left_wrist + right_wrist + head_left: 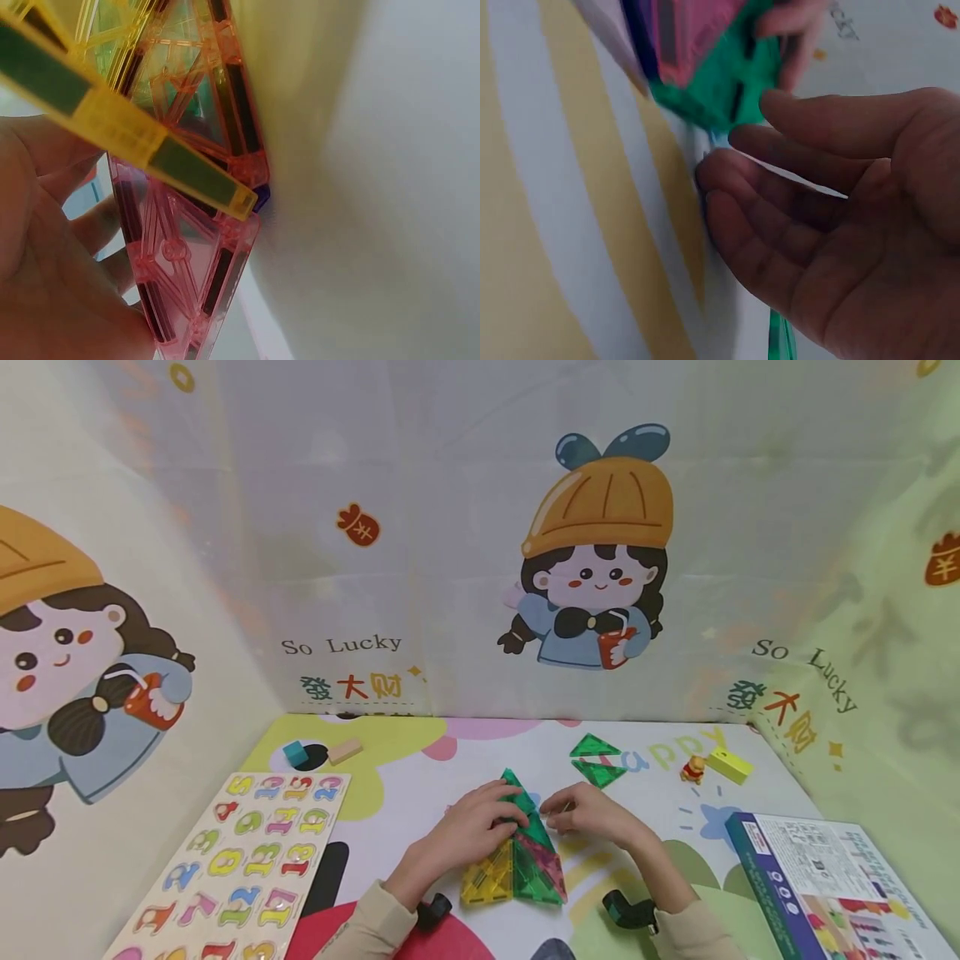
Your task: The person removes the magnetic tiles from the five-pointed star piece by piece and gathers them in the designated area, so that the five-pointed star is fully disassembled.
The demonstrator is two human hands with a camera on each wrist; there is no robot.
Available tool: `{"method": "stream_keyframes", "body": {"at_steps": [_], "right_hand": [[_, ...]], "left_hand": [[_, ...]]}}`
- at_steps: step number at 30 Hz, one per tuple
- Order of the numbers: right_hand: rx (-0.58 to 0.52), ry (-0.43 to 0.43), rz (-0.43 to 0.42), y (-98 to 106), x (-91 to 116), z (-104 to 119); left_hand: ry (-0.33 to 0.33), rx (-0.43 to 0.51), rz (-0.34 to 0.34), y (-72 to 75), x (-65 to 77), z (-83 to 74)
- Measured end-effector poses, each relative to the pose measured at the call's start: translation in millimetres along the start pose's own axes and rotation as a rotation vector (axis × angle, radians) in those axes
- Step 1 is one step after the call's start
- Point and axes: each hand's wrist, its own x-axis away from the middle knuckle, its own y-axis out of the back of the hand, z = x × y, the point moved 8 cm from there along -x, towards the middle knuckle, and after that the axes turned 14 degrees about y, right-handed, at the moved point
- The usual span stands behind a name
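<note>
A structure of see-through magnetic tiles stands in front of me, with yellow tiles (pixel 487 878), a pink tile (pixel 538 853) and green tiles (pixel 534 875). At its upper part my left hand (pixel 468 822) holds a green tile (pixel 534 833), fingers bent over its side. The left wrist view shows a pink tile (pixel 180 255) and a yellow tile edge (pixel 120 124) in front of that hand. Just right of the structure is my right hand (pixel 592 814), its fingers loosely bent and holding nothing. In the right wrist view its fingertips (pixel 720 169) are close to the green corner.
Two loose green triangle tiles (pixel 596 746) lie farther back. A number puzzle board (pixel 247 852) is at left, with a blue block (pixel 296 753) and a wooden block (pixel 345 752) behind it. At right are a small bear figure (pixel 693 768), a yellow block (pixel 729 765) and a box (pixel 832 885).
</note>
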Motion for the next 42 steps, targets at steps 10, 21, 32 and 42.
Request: {"method": "stream_keyframes", "body": {"at_steps": [10, 21, 32, 42], "right_hand": [[0.025, 0.044, 0.058, -15, 0, 13], [-0.039, 0.01, 0.023, -17, 2, 10], [-0.07, -0.005, 0.02, -18, 3, 7], [-0.104, -0.023, 0.056, -18, 8, 8]], "left_hand": [[0.048, 0.003, 0.007, -2.6, -1.7, 1.8], [0.145, 0.062, 0.004, -3.2, -5.3, 5.6], [0.111, 0.029, -0.072, 0.8, -4.4, -3.8], [0.121, -0.003, -0.142, 2.7, -8.5, -8.1]]}}
